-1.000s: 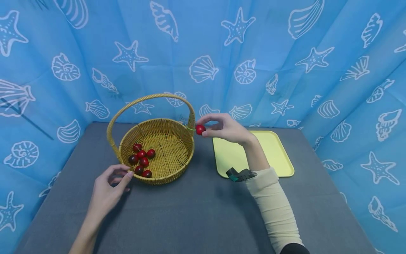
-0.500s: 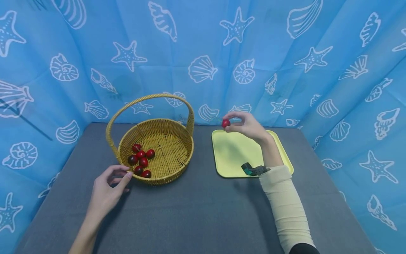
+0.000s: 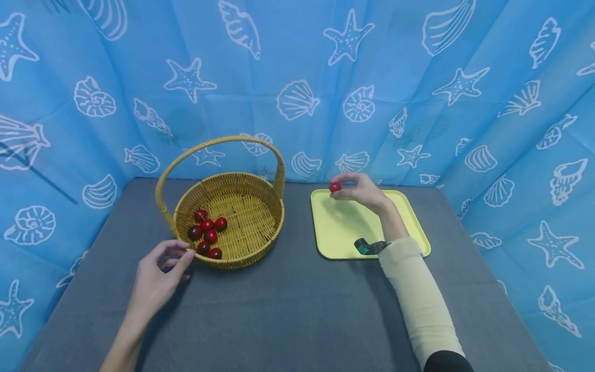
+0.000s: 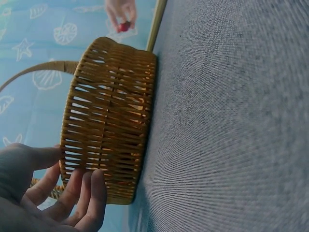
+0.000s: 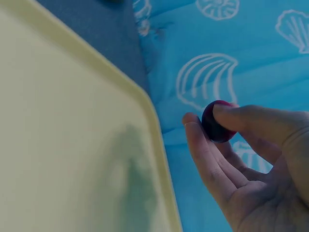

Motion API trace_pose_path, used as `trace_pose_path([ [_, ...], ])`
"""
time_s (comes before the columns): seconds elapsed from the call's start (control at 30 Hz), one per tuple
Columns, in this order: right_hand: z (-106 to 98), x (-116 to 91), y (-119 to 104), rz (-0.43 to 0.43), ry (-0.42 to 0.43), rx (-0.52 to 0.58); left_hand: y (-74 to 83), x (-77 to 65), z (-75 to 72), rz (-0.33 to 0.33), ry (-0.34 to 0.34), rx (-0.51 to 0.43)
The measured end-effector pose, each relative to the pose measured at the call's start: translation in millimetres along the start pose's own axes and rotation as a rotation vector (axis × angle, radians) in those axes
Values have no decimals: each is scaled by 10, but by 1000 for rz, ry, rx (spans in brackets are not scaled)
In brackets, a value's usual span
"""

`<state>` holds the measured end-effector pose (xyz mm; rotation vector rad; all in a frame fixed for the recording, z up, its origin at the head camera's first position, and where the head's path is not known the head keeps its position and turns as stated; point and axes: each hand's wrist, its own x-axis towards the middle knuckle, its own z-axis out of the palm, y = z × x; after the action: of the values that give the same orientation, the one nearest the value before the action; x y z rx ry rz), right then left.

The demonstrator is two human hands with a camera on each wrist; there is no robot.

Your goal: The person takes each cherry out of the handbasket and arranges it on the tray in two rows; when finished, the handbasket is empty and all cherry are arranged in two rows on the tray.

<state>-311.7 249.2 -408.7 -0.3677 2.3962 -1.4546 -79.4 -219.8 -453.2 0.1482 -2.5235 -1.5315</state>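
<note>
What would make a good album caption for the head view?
The left hand holds a wicker basket with cherries while the right hand pinches another cherry over a yellow tray.

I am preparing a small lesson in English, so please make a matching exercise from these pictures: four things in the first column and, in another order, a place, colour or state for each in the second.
Column one
1. tray
2. left grip
3. single cherry
4. seven cherries

Column two
A. pinched by the right grip
B. inside the wicker basket
C. touching the basket's rim
D. pale yellow, on the grey cloth

Right pairs: 1-D, 2-C, 3-A, 4-B
</note>
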Motion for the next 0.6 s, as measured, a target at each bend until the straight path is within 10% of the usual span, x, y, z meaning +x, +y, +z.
trace_pose_path([
  [0.6,68,152,363,77,7,-51,8,9,1,-21,3,12],
])
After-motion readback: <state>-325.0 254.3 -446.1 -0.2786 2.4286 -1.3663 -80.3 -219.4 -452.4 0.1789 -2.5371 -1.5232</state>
